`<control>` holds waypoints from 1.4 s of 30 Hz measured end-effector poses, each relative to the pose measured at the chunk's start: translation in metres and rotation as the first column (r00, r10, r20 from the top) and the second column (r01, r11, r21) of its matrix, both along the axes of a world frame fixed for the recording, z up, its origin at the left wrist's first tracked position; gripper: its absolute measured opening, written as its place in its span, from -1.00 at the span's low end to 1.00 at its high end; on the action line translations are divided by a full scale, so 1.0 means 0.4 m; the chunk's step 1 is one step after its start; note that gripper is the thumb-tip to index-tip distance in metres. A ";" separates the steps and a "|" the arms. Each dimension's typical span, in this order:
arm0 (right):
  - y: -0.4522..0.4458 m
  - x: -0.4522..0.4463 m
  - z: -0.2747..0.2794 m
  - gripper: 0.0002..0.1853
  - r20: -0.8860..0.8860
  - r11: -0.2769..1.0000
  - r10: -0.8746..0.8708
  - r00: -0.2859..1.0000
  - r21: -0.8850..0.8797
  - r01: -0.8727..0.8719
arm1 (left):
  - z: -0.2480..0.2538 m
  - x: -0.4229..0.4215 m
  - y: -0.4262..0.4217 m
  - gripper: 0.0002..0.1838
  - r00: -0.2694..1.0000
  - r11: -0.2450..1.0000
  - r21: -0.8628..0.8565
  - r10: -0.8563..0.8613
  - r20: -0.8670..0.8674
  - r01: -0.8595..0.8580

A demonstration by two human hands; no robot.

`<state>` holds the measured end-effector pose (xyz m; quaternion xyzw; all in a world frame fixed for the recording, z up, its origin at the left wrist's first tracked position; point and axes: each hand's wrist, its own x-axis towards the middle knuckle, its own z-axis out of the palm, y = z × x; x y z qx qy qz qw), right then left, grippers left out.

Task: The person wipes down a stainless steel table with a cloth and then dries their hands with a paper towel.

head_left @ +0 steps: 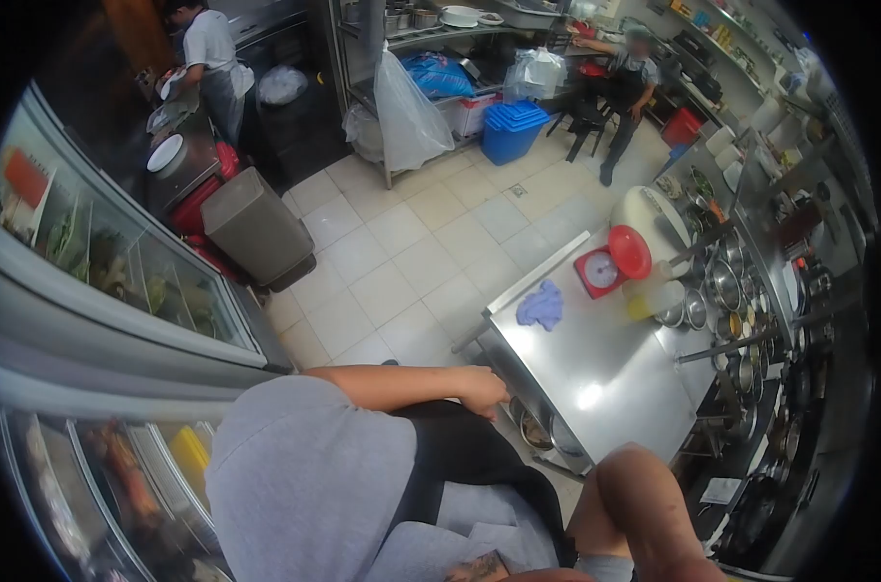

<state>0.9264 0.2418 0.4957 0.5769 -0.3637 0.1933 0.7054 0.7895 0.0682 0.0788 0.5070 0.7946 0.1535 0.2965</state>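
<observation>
My left hand (484, 391) is closed beside the near left edge of a steel table (586, 378), below its top surface. Whatever its fingers hold, if anything, is hidden. Metal pans (535, 432) show on the shelf under the tabletop, close to this hand. At the bottom right a bent bare arm (639, 495) rises beside the table's near corner, and its hand is out of frame. A patch of skin with dark marks shows at the bottom edge. On the table lie a purple cloth (540, 306), a red scale (600, 272) and a red round dish (629, 252).
Glass-fronted fridges (130, 252) line the left. A grey bin (256, 228) and a blue container (513, 131) stand on the tiled floor. One person (212, 68) works at the back left; another (629, 78) sits at the back right. Metal bowls (721, 281) crowd the right.
</observation>
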 end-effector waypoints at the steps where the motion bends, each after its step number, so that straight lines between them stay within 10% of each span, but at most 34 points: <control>1: -0.032 -0.042 0.003 -0.76 0.097 0.988 0.105 0.990 0.104 -0.115 | -0.004 -0.022 -0.039 -0.36 1.000 1.000 0.002 -0.008 0.001 0.008; 3: -0.122 -0.103 0.002 -0.79 0.208 0.947 0.197 0.958 0.213 -0.241 | -0.019 -0.075 -0.139 -0.37 0.997 0.998 -0.010 0.054 -0.054 -0.054; 6: -0.247 -0.167 -0.014 -0.68 0.341 0.557 0.730 0.592 0.205 -0.805 | -0.040 -0.149 -0.302 -0.39 0.983 0.985 -0.065 0.154 -0.098 -0.161; 11: -0.390 -0.302 -0.005 -0.67 0.106 0.912 0.373 0.922 0.140 -0.385 | -0.030 -0.238 -0.543 -0.43 0.958 0.952 -0.123 0.267 -0.108 -0.279; 30: -0.477 -0.696 0.003 -0.70 0.120 0.927 0.323 0.939 0.160 -0.339 | -0.061 -0.569 -0.740 -0.42 0.899 0.887 -0.156 0.439 -0.016 -0.435; 31: -0.420 -0.732 -0.044 -0.67 0.383 0.588 0.650 0.657 0.294 -0.753 | -0.069 -0.611 -0.741 -0.42 0.896 0.884 -0.157 0.443 -0.020 -0.441; 33: -0.346 -0.841 -0.082 -0.64 0.647 0.071 0.730 0.220 0.248 -0.966 | -0.085 -0.681 -0.739 -0.48 0.872 0.866 -0.102 0.485 -0.067 -0.490; 35: -0.329 -1.011 -0.073 -0.65 0.324 0.507 0.710 0.626 0.382 -0.773 | -0.045 -0.741 -0.723 -0.45 0.886 0.869 -0.180 0.462 -0.041 -0.461; 36: -0.269 -1.106 -0.147 -0.69 0.394 0.667 0.658 0.641 0.088 -0.740 | -0.023 -0.778 -0.728 -0.42 0.867 0.856 -0.140 0.496 -0.049 -0.498; 39: -0.147 -1.433 -0.518 -0.72 0.420 0.278 0.905 -0.072 -0.710 -0.647 | -0.012 -0.906 -0.735 -0.42 0.838 0.839 0.035 0.544 -0.051 -0.543; 40: -0.224 -1.538 -0.554 -0.63 0.640 0.483 0.732 -0.233 -0.729 -0.486 | -0.003 -0.953 -0.720 -0.42 0.869 0.870 0.032 0.493 -0.044 -0.492; 42: -0.380 -1.642 -0.588 -0.66 0.441 0.392 0.668 -0.600 -0.893 -0.221 | 0.041 -1.014 -0.710 -0.47 0.794 0.795 -0.026 0.604 -0.066 -0.606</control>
